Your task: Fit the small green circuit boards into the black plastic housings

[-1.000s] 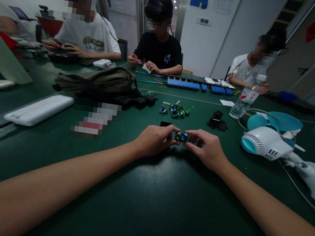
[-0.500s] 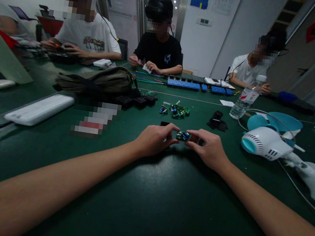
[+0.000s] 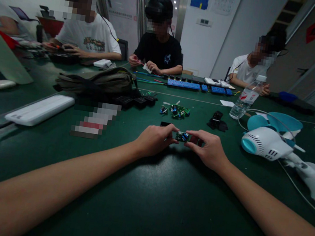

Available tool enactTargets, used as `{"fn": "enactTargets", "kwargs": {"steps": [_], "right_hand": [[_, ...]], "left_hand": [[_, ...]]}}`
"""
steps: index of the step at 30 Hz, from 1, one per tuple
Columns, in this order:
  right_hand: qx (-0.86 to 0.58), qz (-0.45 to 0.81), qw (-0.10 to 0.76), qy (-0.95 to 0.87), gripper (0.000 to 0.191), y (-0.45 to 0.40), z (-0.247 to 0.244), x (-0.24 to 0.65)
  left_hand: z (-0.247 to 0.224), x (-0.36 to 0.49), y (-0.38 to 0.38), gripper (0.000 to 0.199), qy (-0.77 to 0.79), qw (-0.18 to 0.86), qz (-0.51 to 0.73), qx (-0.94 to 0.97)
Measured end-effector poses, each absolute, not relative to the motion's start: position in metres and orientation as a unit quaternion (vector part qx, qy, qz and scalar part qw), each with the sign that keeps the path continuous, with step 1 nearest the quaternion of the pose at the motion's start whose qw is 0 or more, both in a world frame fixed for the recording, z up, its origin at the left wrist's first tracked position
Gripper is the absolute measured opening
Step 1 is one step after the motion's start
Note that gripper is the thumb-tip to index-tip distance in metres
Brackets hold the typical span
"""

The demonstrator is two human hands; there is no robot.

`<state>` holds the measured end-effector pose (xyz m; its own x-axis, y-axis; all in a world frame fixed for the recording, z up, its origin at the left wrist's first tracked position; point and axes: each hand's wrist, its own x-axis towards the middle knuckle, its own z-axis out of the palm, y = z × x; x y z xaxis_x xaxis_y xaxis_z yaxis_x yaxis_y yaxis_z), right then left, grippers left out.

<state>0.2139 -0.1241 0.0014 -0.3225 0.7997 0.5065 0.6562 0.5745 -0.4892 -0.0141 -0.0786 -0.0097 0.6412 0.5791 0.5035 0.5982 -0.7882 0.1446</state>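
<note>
Between my two hands is a small green circuit board (image 3: 182, 136) with blue parts on its face. My left hand (image 3: 156, 139) pinches its left edge with thumb and forefinger. Its right edge is gripped the same way by my right hand (image 3: 208, 147). Just behind my left fingers a black piece (image 3: 166, 124) shows in part. Beyond the hands lies a small heap of similar circuit boards (image 3: 178, 110). Several black plastic pieces (image 3: 217, 121) lie to the right of that heap.
On the right stand a white and turquoise fan (image 3: 266, 144) and a water bottle (image 3: 246, 97). To the left are a white power bank (image 3: 40, 109), a dark bag (image 3: 100, 80) and black boxes (image 3: 136, 101). Blue terminal strips (image 3: 183, 84) lie farther back. Several people sit across the table.
Both hands hold almost still; the circuit board has tilted slightly between the fingers. Across the table, the person in black has shifted their hands a little.
</note>
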Motion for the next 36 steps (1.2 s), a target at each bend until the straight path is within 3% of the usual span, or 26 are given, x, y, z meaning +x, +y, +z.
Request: {"fn": "enactTargets", "kwargs": {"steps": [36], "right_hand": [[-0.446, 0.084, 0.362, -0.814, 0.026, -0.1232, 0.0012, 0.2156]], "left_hand": [[-0.0085, -0.0137, -0.0805, 0.030, -0.324, 0.008, -0.262, -0.909]]}}
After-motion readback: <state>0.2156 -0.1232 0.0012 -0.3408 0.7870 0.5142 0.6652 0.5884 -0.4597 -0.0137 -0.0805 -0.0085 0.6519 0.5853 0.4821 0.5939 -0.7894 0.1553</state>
